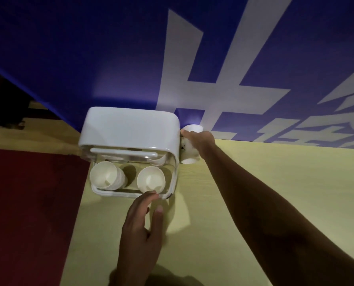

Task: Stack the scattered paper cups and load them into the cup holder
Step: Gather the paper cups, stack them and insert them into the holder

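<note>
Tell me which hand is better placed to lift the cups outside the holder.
The right hand: it already rests on the cups beside the holder. The left hand is at the holder's front rim.

The room is dim, and one soft patch of light falls on the wall near the centre of the view. A pale yellow-green surface [254,166] with a faint wood grain fills the lower right, from 3 o'clock down to 6 o'clock. At 8 o'clock a dark red floor [27,213] lies beside the surface's left edge. Behind, from 10 o'clock over 12 to 2 o'clock, stands a deep blue wall [89,48] that carries large white strokes [219,83], like parts of big letters or signs; they cannot be read whole. At 9 o'clock, past the wall's left edge, a wooden-looking floor strip [33,129] shows, with a dark, unclear shape [7,100] above it.
</note>
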Tool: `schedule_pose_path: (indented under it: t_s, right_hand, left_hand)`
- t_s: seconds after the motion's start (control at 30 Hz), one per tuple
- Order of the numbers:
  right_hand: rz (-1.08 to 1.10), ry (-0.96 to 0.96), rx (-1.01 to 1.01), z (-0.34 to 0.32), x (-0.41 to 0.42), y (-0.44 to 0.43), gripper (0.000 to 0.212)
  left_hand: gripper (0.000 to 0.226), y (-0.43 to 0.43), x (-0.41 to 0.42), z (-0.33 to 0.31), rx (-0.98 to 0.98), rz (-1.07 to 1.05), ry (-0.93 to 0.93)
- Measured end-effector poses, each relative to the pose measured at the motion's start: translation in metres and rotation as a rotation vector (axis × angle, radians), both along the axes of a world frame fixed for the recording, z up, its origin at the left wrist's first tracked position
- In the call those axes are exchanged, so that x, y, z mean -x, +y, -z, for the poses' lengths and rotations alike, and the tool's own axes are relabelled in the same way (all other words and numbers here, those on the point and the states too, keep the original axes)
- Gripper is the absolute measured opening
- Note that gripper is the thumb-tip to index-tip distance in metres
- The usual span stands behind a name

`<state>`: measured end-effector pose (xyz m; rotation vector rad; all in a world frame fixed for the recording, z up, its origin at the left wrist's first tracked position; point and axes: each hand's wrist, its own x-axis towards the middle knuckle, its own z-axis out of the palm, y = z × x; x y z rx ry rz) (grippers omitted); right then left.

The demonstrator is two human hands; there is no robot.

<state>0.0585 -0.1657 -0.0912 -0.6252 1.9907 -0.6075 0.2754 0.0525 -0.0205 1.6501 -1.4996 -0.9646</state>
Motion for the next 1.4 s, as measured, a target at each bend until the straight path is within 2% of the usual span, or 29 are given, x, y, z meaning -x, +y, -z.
schedule_pose_path:
  t_s: [0.27, 0.37, 0.53, 0.67, 0.77, 0.93, 1.07, 1.2, 1.33, 1.4]
  right_hand:
    - [0.003, 0.075, 0.093, -0.006, 0.051, 0.05, 0.07]
    - [0.024, 0.116, 0.137, -0.017, 0.083, 0.089, 0.07]
    - [0.045, 0.098, 0.214, -0.034, 0.132, 0.152, 0.068]
    - [0.087, 0.036, 0.252, -0.04, 0.154, 0.19, 0.054]
    - [0.089, 0.006, 0.26, -0.037, 0.164, 0.207, 0.056]
    - [0.09, -0.006, 0.29, -0.031, 0.174, 0.219, 0.065]
    - [0.061, 0.014, 0.343, -0.037, 0.176, 0.215, 0.069]
    - [-0.018, 0.04, 0.385, -0.054, 0.168, 0.207, 0.081]
    - [-0.132, 0.076, 0.471, -0.082, 0.144, 0.201, 0.059]
    - [-0.192, 0.11, 0.504, -0.093, 0.125, 0.201, 0.056]
  left_hand:
    - [0.031, -0.026, 0.068, -0.002, -0.066, 0.16, -0.123]
    - [0.045, -0.06, 0.108, 0.018, -0.096, 0.211, -0.308]
    - [0.071, -0.125, 0.169, 0.058, -0.325, 0.05, -0.422]
    - [0.081, -0.148, 0.203, 0.088, -0.404, -0.16, -0.392]
    - [0.077, -0.152, 0.216, 0.103, -0.428, -0.22, -0.375]
    - [0.07, -0.149, 0.215, 0.107, -0.355, -0.175, -0.391]
    - [0.073, -0.131, 0.211, 0.082, -0.235, -0.058, -0.255]
    - [0.069, -0.099, 0.191, 0.045, -0.166, -0.013, -0.15]
    - [0.069, -0.067, 0.153, 0.01, -0.11, 0.05, -0.12]
    - [0.067, -0.055, 0.132, -0.008, -0.068, 0.046, -0.105]
